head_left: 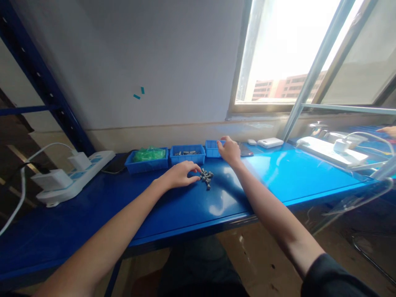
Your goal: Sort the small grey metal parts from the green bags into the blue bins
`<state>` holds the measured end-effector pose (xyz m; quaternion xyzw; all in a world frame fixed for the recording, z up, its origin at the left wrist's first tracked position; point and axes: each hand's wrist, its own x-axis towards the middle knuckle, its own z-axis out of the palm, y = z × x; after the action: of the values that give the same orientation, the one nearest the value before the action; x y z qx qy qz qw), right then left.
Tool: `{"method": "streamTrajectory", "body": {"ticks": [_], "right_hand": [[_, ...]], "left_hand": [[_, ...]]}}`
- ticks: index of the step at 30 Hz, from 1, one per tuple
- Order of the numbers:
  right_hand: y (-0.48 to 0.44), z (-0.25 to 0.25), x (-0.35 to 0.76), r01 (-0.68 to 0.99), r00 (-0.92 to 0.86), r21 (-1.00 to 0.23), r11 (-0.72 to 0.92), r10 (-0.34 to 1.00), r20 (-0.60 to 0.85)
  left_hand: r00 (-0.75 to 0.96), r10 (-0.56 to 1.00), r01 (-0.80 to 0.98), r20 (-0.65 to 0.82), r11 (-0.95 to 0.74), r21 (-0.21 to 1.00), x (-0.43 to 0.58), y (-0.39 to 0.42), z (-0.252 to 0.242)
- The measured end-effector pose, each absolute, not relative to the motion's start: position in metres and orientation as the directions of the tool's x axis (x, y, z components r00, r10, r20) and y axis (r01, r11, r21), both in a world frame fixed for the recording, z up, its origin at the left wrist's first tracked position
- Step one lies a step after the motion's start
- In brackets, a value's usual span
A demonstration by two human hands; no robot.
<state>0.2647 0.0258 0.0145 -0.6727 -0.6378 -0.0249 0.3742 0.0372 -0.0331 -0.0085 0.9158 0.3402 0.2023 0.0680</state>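
Note:
My left hand (182, 174) rests low over the blue tabletop, thumb and fingers apart, its fingertips at the left edge of a small heap of grey metal-looking fittings (206, 175). The fittings' exact kind is too small to tell. Farther back, my right hand (230, 151) has its fingers bent over the right end of a small blue bin (213, 153), seeming to grip it; the hand covers that end. To the left stands a blue bin (187, 159) with several grey pieces in it. Beside that, another blue bin (145, 166) holds crumpled green plastic (149, 154).
A white power strip (78, 177) with plugged-in chargers lies at the left. Behind my right hand are a dark phone (246, 152) and a white case (270, 142). Another power strip (331, 151) sits beyond the metal post (293, 119). Another person's hand (388, 130) shows at far right.

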Motion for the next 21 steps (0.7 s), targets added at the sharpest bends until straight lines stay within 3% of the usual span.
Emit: {"method": "streamTrajectory", "body": {"ticks": [5, 9, 13, 18, 21], "right_hand": [[0.021, 0.002, 0.241, 0.847, 0.0, -0.445, 0.289, 0.839, 0.545], [0.012, -0.004, 0.222, 0.761, -0.168, -0.438, 0.478, 0.798, 0.578], [0.004, -0.005, 0.212, 0.702, -0.259, -0.433, 0.566, 0.768, 0.585], [0.002, -0.008, 0.207, 0.648, -0.304, -0.447, 0.616, 0.748, 0.59], [0.0, -0.01, 0.204, 0.59, -0.369, -0.442, 0.675, 0.713, 0.596]], "left_hand": [[0.735, 0.607, 0.564, 0.302, -0.795, 0.224, 0.043, -0.033, -0.01], [0.689, 0.655, 0.624, 0.311, -0.754, 0.206, 0.043, -0.032, -0.011], [0.645, 0.675, 0.65, 0.359, -0.731, 0.208, 0.04, -0.03, -0.012], [0.346, 0.745, 0.682, 0.57, -0.617, 0.392, 0.039, -0.023, -0.011], [0.132, 0.804, 0.649, 0.58, -0.513, 0.562, 0.037, -0.02, -0.009]]}}
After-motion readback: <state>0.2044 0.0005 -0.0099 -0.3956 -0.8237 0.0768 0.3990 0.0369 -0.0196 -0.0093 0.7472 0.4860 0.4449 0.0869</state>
